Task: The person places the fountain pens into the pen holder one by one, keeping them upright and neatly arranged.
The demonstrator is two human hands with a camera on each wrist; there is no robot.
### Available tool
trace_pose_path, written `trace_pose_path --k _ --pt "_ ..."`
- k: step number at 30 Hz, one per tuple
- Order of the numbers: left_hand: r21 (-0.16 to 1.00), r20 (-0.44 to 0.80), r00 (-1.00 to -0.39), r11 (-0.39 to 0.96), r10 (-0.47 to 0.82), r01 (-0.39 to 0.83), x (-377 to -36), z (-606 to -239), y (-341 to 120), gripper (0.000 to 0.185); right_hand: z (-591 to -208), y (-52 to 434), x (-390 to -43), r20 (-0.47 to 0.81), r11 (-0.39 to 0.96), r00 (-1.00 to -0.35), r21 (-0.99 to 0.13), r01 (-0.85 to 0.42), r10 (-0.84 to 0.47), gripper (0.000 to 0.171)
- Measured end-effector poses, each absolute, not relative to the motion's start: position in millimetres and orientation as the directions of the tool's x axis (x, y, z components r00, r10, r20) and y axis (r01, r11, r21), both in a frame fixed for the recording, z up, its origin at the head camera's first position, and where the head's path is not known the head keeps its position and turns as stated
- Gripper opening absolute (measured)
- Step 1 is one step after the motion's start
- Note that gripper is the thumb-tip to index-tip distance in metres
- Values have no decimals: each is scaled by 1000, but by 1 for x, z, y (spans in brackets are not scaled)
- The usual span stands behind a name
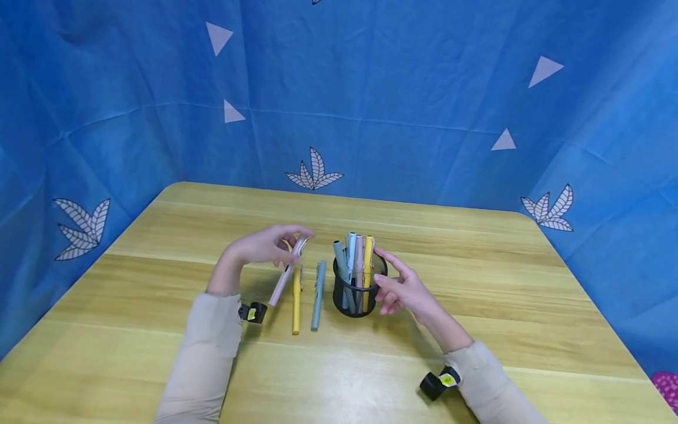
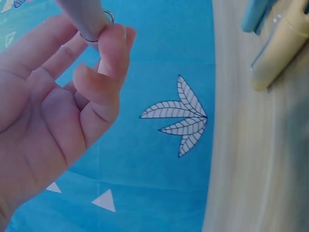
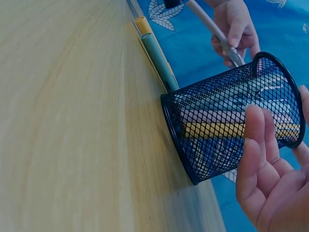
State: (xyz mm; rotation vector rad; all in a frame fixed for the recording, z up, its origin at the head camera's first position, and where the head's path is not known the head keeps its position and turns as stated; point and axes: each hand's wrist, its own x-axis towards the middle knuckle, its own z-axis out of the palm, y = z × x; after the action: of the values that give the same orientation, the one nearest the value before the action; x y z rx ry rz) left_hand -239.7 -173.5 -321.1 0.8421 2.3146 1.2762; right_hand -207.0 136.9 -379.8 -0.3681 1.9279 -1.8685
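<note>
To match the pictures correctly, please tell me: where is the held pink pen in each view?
Head: pink pen just left of centre, below mid-height.
Left wrist: pink pen at the top edge, left of centre, cut off.
Right wrist: pink pen near the top, right of centre.
Shared landmark: the left grip, holding it.

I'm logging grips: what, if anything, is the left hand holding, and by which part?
The left hand holds a pink pen by its clip end.

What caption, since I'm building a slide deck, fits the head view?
Left hand holding a lilac pen above the table, right hand at a black mesh cup of pens.
</note>
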Motion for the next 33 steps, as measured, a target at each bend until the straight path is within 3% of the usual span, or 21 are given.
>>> trace_pose_path --k 10,20,33 --pt "852 42 -829 414 558 321 -229 -306 -169 52 -378 138 -210 -109 50 -866 -994 98 -488 62" --pt "852 160 -831 351 533 389 -226 -301 -159 52 -378 138 -210 -98 37 -866 -995 92 -490 61" --pt "876 328 -894 256 305 409 -225 -298 -143 46 -379 137 -208 -102 32 -868 -995 99 -486 61"
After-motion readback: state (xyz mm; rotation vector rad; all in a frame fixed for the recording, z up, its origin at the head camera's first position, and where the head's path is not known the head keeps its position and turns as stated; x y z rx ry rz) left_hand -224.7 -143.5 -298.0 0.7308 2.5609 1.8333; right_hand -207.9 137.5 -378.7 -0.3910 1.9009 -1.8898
